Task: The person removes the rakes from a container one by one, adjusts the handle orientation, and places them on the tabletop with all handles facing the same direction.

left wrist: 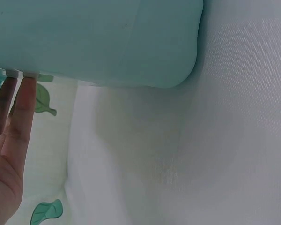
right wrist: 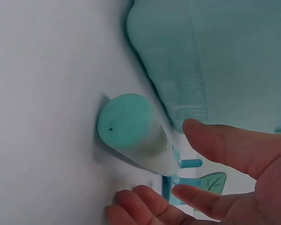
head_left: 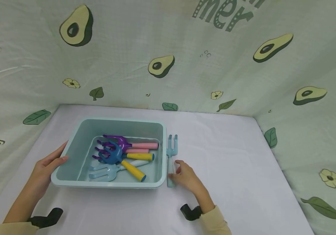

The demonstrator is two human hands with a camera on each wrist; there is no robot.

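Taking the head view as the clock face, with 12 at the far side, the left hand holds the pale green bin at its 9 o'clock wall, thumb over the rim and fingers against the outside, a grip that probably serves to steady it on the white-clothed counter. Just outside the bin's 3 o'clock wall lies the light-blue fork, flat on the counter, tines to 12 and handle to 6, so the handle faces the person and suits a near approach. The right hand is at that handle from about 4 o'clock, its thumb and fingers apart: the right wrist view shows the thumb on the bin side, the fingers on the other, with no visible clamp. Inside the bin, purple forks with pink handles, blue forks with yellow handles and a second light-blue one overlap in a loose pile; their heads point roughly toward 9 and their handles between 3 and 5, an alignment that seems to let them nest together, walled in on every side.
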